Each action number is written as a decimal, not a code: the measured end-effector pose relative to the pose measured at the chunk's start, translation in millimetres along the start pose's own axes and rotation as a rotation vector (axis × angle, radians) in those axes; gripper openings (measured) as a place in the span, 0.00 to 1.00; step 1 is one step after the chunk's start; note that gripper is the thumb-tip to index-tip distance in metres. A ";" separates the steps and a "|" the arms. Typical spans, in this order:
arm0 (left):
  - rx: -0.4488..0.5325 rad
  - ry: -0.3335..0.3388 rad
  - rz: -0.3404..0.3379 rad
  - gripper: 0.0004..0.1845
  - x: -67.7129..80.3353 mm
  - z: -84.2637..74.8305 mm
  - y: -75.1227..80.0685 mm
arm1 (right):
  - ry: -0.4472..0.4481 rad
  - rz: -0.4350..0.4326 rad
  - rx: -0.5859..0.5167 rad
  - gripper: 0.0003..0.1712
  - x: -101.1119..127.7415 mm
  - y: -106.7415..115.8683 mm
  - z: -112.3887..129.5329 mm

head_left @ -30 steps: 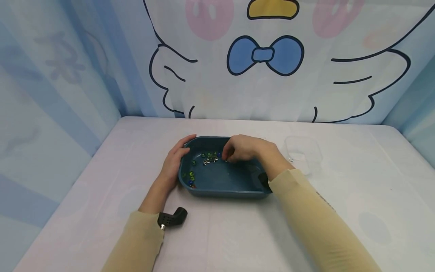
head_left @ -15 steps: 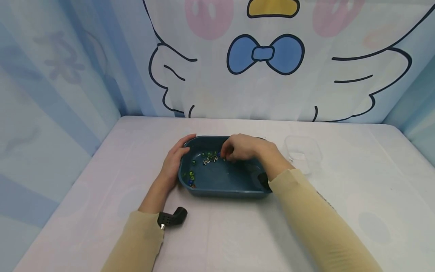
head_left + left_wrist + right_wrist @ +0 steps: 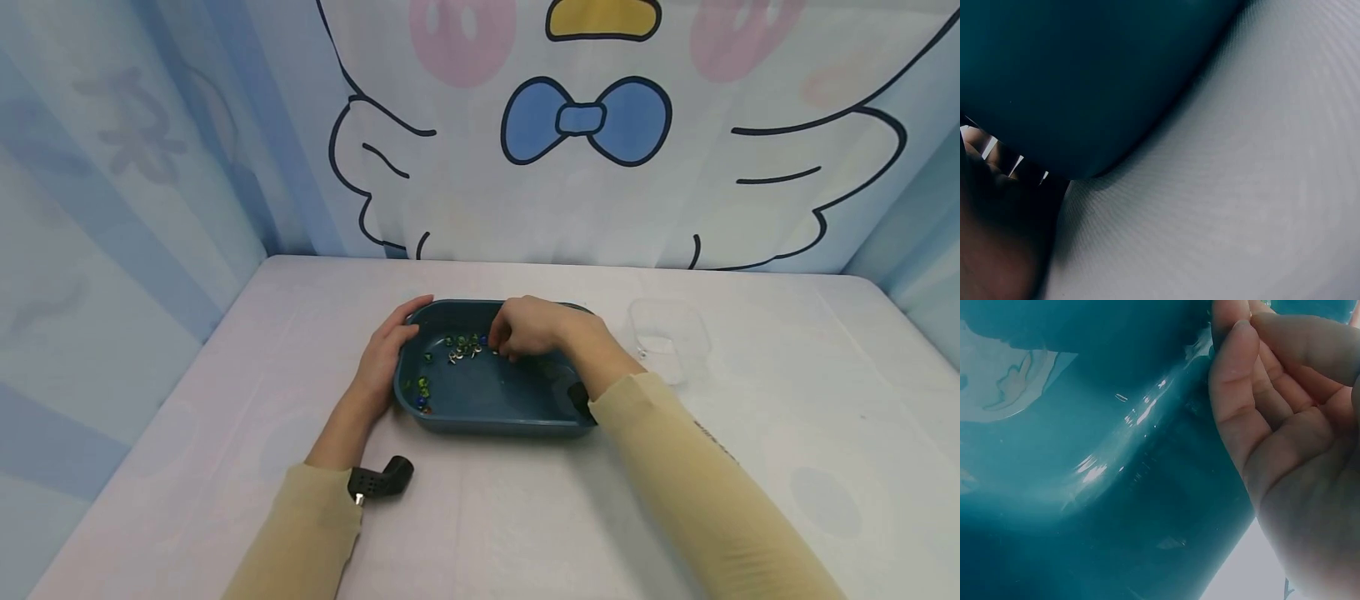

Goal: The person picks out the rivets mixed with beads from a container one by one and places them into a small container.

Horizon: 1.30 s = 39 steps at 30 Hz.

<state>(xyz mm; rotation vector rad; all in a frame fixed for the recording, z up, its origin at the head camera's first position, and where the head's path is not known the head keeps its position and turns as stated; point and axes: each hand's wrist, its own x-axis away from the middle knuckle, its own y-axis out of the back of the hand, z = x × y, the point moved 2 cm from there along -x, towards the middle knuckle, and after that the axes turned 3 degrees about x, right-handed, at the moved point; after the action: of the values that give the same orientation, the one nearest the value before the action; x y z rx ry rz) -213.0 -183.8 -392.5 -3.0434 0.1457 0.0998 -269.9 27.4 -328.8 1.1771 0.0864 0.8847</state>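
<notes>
A dark blue-green tray (image 3: 495, 427) sits mid-table. Inside it, small green, blue and silvery pieces (image 3: 461, 346) lie near the far wall, with a second little group (image 3: 420, 392) at the front left corner. My right hand (image 3: 501, 348) reaches into the tray, fingers curled, and its tips pinch a small piece at the right edge of the far pile. The right wrist view shows those curled fingers (image 3: 1235, 394) over the glossy tray floor (image 3: 1085, 506). My left hand (image 3: 408, 321) lies along the tray's left outer wall (image 3: 1085, 75), thumb on the rim.
A clear plastic box (image 3: 670, 337) stands just right of the tray. The pale tablecloth (image 3: 525, 517) spreads to printed fabric walls at the back and on both sides. A black camera (image 3: 380, 481) is strapped to the left wrist.
The right hand has shifted slightly left and deeper into the tray, toward the far pile. The left hand and the tray have stayed put.
</notes>
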 end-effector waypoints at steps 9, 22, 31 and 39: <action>0.005 0.008 -0.002 0.27 0.3 -0.1 0.4 | -0.013 0.042 -0.060 0.15 0.6 -1.7 -1.3; -0.016 0.010 -0.009 0.28 -0.3 1.4 1.4 | 0.056 0.027 -0.021 0.09 0.2 -2.8 -2.3; -0.022 0.016 -0.013 0.27 0.7 -0.2 1.1 | 0.068 -0.008 -0.016 0.04 -1.6 -4.2 -4.0; -0.033 0.016 -0.017 0.27 0.4 -0.4 0.9 | 0.078 -0.016 -0.015 0.02 -4.1 -5.5 -5.0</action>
<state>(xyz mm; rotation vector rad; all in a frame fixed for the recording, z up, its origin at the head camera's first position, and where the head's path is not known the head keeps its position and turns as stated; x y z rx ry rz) -212.6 -184.8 -392.2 -3.0785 0.1203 0.0779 -272.0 28.1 -337.1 1.1269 0.1525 0.9157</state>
